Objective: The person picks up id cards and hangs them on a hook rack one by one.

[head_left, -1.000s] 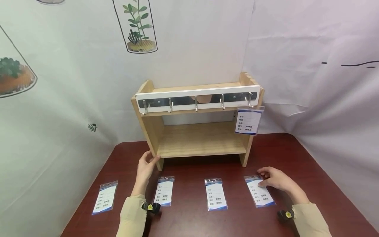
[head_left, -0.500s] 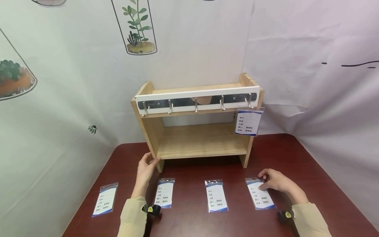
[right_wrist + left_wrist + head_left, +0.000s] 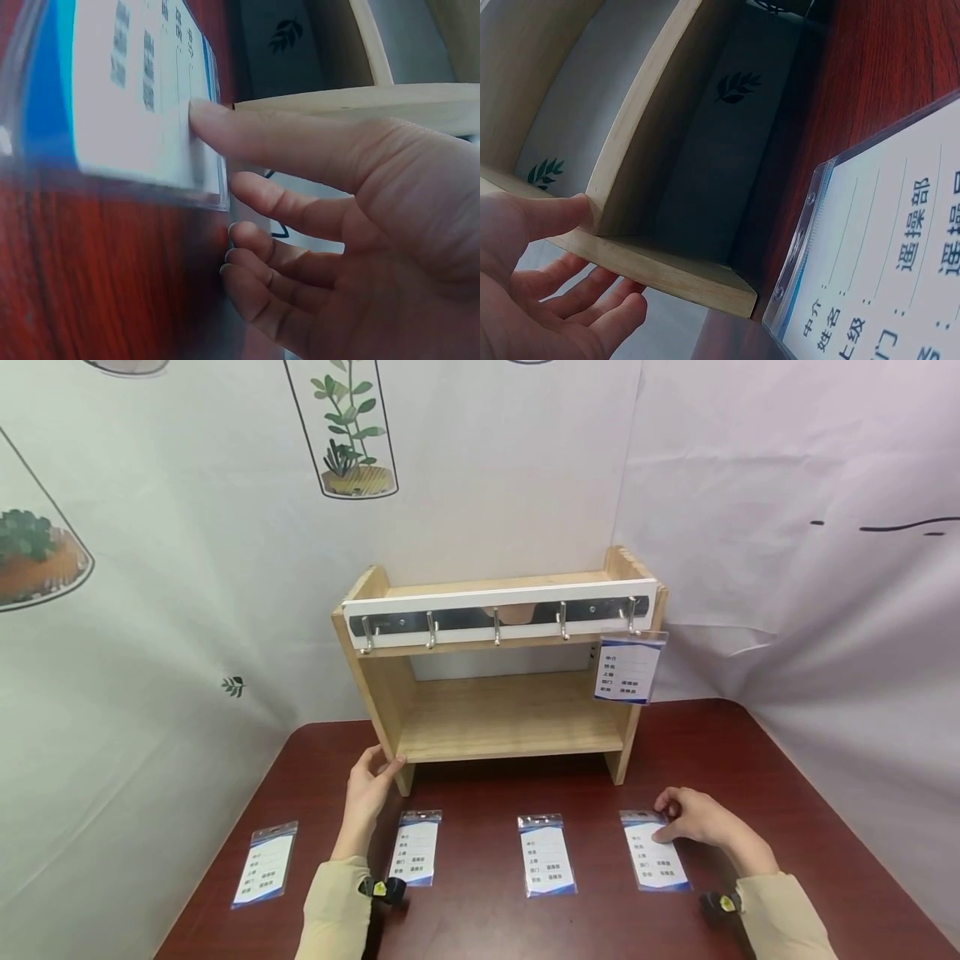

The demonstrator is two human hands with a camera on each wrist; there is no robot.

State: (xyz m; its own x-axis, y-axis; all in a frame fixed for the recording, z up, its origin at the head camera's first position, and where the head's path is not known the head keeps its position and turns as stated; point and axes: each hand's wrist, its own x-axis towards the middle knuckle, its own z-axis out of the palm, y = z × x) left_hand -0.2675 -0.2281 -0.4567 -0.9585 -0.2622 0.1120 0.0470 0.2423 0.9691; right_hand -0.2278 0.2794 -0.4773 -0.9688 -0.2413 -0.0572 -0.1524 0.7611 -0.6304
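My left hand [image 3: 367,789] grips the lower left side panel of a small wooden shelf [image 3: 510,718]. In the left wrist view its thumb presses the shelf board's front edge, and the fingers [image 3: 615,319] curl behind the panel [image 3: 675,277]. At the right, my right hand [image 3: 697,822] pinches the top right edge of a clear-sleeved ID badge [image 3: 654,860]. The right wrist view has the thumb on the badge's printed face [image 3: 135,127] and the forefinger at its edge. Another ID badge [image 3: 628,670] hangs from the rightmost metal hook [image 3: 632,612] on the shelf.
Three more ID badges lie on the dark red table [image 3: 480,927]: one at far left [image 3: 265,866], one beside the left forearm [image 3: 416,850], one near the middle [image 3: 546,857]. A white hook rail [image 3: 457,635] spans the shelf's front. Printed white cloth [image 3: 225,527] stands behind.
The right fingers have drawn in on the badge's top edge, and the badge has turned slightly, its lower end shifting left. The left hand keeps its grip on the shelf.
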